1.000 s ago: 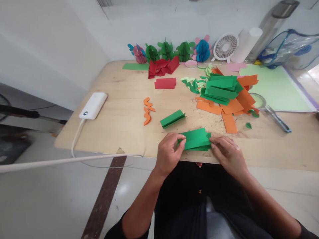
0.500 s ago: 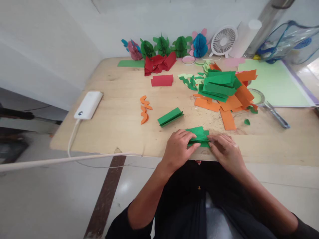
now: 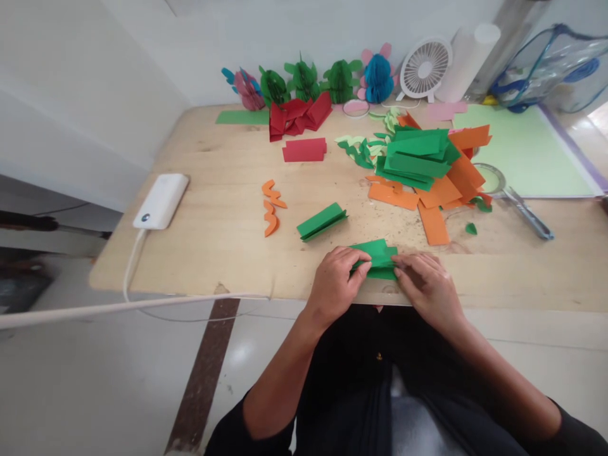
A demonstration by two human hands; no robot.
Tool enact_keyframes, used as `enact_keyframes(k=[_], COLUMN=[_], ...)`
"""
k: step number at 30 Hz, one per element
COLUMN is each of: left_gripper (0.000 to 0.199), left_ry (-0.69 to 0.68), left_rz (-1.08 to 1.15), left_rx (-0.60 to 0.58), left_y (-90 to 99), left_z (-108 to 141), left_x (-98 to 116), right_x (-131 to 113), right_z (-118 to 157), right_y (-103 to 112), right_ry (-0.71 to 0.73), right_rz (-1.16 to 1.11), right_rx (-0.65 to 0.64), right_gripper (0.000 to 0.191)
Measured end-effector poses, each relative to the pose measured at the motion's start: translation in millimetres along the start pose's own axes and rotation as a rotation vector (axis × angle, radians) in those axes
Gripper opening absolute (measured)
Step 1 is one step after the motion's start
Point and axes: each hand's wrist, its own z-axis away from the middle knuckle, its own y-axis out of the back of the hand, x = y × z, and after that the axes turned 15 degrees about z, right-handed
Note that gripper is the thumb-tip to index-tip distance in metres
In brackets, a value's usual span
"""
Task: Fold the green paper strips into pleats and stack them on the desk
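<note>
A folded green paper (image 3: 377,252) lies at the table's front edge between my two hands. My left hand (image 3: 338,282) pinches its raised fold at the left, thumb and fingers together. At the right end my right hand (image 3: 430,288) has thumb and fingertips closed on the same paper. Another folded green strip (image 3: 323,221) rests just beyond my left hand. Farther right is a heap of green folded papers (image 3: 415,158) on top of orange paper strips (image 3: 433,223).
Orange cut scraps (image 3: 270,209) and a white power bank (image 3: 161,201) with a cable are to the left. Red papers (image 3: 304,150), paper honeycomb figures (image 3: 304,79) and a small fan (image 3: 426,68) stand behind. Scissors (image 3: 527,212) lie at the right.
The view has shifted slightly. My left thumb has drawn in closer to the fingers on the green paper's fold; my right hand keeps nearly the same hold.
</note>
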Motion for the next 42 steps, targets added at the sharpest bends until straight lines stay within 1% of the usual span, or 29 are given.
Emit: enact_keyframes(k=[7, 17, 27, 33, 42], left_gripper=[0.005, 0.010, 0.009, 0.004, 0.009], left_ry=[0.003, -0.014, -0.028, 0.005, 0.067], left_rz=[0.006, 0.055, 0.102, 0.158, 0.160], left_rx=[-0.028, -0.067, -0.127, -0.114, -0.109], left_y=[1.5, 6.7, 15.8, 16.2, 18.2], left_z=[1.3, 3.4, 1.0, -0.9, -4.9], left_x=[-2.5, -5.8, -7.5, -8.3, -4.9], right_x=[-1.4, -4.2, -6.7, -6.6, -6.6], right_z=[-0.3, -0.5, -1.7, -1.6, -0.8], right_y=[-1.1, -2.9, -3.1, -2.8, -2.7], right_ry=[0.001, -0.015, -0.034, -0.050, -0.070], right_rz=[0.013, 0.019, 0.007, 0.003, 0.013], right_rx=[0.008, 0.028, 0.040, 0.020, 0.009], right_gripper=[0.012, 0.011, 0.011, 0.012, 0.013])
